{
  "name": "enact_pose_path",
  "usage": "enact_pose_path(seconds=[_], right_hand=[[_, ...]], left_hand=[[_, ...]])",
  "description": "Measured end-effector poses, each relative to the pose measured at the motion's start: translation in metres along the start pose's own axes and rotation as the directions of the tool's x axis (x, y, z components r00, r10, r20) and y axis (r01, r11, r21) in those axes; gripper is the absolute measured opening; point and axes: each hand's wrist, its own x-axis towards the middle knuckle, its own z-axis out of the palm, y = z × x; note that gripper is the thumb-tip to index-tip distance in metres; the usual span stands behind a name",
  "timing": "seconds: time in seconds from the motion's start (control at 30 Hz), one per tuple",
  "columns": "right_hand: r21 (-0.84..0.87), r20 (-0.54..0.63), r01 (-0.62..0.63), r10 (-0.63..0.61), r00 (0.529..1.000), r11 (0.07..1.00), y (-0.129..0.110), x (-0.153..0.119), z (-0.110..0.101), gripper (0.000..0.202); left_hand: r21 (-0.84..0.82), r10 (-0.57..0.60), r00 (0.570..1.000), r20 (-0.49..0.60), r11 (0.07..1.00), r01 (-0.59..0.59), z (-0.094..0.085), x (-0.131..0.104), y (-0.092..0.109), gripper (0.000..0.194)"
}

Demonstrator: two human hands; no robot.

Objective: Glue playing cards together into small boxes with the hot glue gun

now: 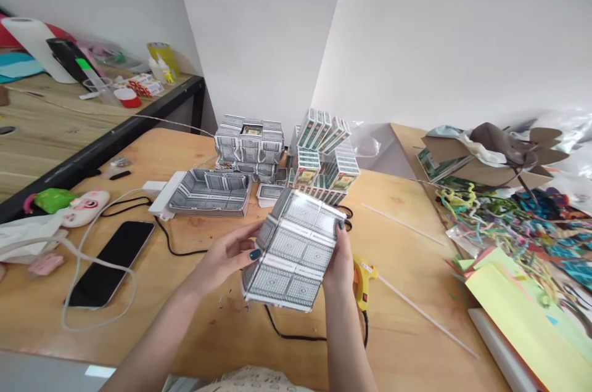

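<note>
Both my hands hold up a box made of playing cards, tilted above the table, its grey-and-white patterned card backs facing me. My left hand grips its left side, thumb on the front. My right hand closes round the right edge. Behind it lies a shallow tray made of cards. Further back stands a larger card structure. Green-and-white card packs are stacked to its right. A small stack of loose cards lies between them, partly hidden by the held box.
A yellow glue gun lies right of my hand, its black cord curving below the box. Glue sticks lie at right. A phone and white cable are at left. Coloured paper, pipe cleaners and a cardboard box fill the right side.
</note>
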Motion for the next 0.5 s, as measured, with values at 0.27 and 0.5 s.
enact_pose_path(seconds=[0.27,0.5], right_hand=[[0.099,0.159,-0.307,0.290,0.944,0.947,-0.001,0.005,0.011,0.048],[0.126,0.042,-0.362,0.360,0.932,0.923,0.004,0.002,0.013,0.040]], left_hand=[[-0.258,-0.018,0.998,-0.066,0.966,0.001,0.020,-0.011,0.014,0.062],[-0.190,0.033,0.976,-0.215,0.979,-0.075,0.027,-0.008,0.011,0.056]])
